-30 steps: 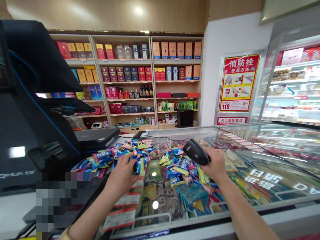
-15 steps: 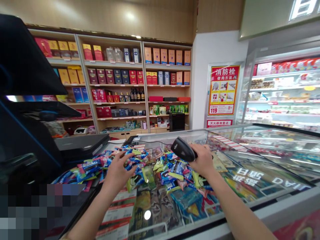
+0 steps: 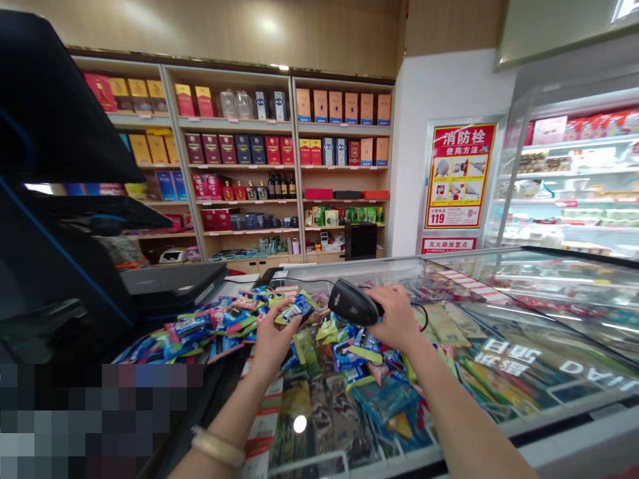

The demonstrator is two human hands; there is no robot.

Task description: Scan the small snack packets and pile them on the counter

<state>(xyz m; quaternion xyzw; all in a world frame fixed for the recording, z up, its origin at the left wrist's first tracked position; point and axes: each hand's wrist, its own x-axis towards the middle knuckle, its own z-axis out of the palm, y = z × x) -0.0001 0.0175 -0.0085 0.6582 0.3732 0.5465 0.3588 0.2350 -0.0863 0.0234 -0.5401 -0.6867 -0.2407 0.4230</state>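
My left hand (image 3: 275, 336) pinches a small blue snack packet (image 3: 299, 307) between thumb and fingers. Facing it, a black barcode scanner (image 3: 352, 303) is gripped by my right hand (image 3: 394, 316), its head pointing left toward the packet. A pile of blue, green and pink packets (image 3: 194, 329) spreads to the left of my left hand. Below the scanner, a second heap of the same packets (image 3: 357, 352) lies on the freezer's glass top (image 3: 319, 271). My right hand partly covers that heap.
Beside the left pile stands a dark checkout machine (image 3: 60, 253) with a flat black box (image 3: 172, 285). The scanner's cable (image 3: 304, 281) runs across the glass. Shelves of boxed bottles (image 3: 239, 150) line the back wall; a lit display fridge (image 3: 574, 179) is at the right.
My left hand has moved right from the left pile and now holds a blue packet up near the scanner. The scanner has shifted slightly left and its head has turned toward the packet.
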